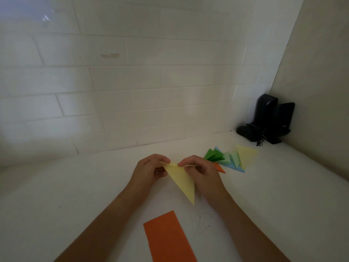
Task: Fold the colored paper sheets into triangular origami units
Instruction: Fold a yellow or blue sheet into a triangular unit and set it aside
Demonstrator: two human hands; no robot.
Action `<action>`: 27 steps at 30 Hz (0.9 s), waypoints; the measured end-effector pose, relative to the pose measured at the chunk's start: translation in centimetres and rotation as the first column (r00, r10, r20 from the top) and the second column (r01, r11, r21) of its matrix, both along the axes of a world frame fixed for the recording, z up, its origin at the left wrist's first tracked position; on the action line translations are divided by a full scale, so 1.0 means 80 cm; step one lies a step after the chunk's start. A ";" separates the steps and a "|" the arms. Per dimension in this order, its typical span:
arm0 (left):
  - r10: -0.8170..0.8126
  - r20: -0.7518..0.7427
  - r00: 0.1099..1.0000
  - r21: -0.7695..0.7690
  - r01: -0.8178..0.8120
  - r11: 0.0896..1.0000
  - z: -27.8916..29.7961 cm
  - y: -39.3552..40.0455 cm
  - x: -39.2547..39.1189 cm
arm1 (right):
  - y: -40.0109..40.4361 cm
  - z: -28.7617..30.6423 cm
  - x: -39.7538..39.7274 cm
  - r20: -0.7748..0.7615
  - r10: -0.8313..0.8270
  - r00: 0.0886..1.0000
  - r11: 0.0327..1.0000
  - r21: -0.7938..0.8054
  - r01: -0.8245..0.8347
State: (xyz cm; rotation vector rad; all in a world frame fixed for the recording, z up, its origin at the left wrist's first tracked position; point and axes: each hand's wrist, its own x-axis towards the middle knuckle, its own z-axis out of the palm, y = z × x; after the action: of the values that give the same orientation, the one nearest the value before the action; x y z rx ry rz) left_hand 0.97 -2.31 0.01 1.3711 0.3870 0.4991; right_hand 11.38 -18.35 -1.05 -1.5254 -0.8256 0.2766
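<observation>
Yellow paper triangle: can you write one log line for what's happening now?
step: folding | left hand: pinches yellow triangle | right hand: pinches it | orange sheet: flat, unfolded | finished units: piled at right

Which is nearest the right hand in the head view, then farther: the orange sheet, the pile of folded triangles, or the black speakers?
From the right hand:
1. Pile of folded triangles, just to its right.
2. Orange sheet, lying nearer the person.
3. Black speakers, in the far right corner.

A white countertop (283, 186) fills the lower half of the frame, backed by a white brick-pattern tile wall (113, 82) across the top. In the right corner, two black speakers (272, 118) with tangled cords stand against a plain beige side panel (321, 72).
</observation>
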 end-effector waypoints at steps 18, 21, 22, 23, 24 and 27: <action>-0.030 -0.021 0.999 0.115 0.032 0.993 -0.003 -0.007 -0.006 | 0.004 0.002 -0.002 -0.100 0.002 0.995 0.989 -0.146 -0.016; -0.040 0.000 0.999 0.066 0.040 0.997 -0.003 -0.006 -0.006 | 0.006 -0.002 0.001 0.018 0.058 0.998 0.985 -0.165 -0.054; -0.039 0.006 0.999 0.045 0.039 0.998 -0.004 -0.005 -0.006 | 0.006 -0.002 0.002 0.022 0.066 0.998 0.985 -0.163 -0.061; -0.037 0.009 0.999 0.031 0.037 0.999 -0.005 -0.004 -0.006 | 0.006 -0.002 0.003 0.027 0.074 0.997 0.985 -0.161 -0.068; -0.031 0.010 0.999 0.023 0.031 0.999 -0.005 -0.004 -0.006 | 0.005 -0.001 0.003 0.031 0.080 0.996 0.984 -0.161 -0.074; -0.032 0.000 0.999 0.018 0.032 0.999 -0.005 -0.006 -0.007 | 0.004 -0.002 0.003 0.039 0.100 0.994 0.982 -0.163 -0.093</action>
State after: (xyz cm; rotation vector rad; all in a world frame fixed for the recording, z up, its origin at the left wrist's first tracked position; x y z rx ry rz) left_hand 0.39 -2.76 -0.38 1.3928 0.3603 0.4780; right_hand 11.64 -18.03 -1.21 -1.6502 -0.9341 0.3881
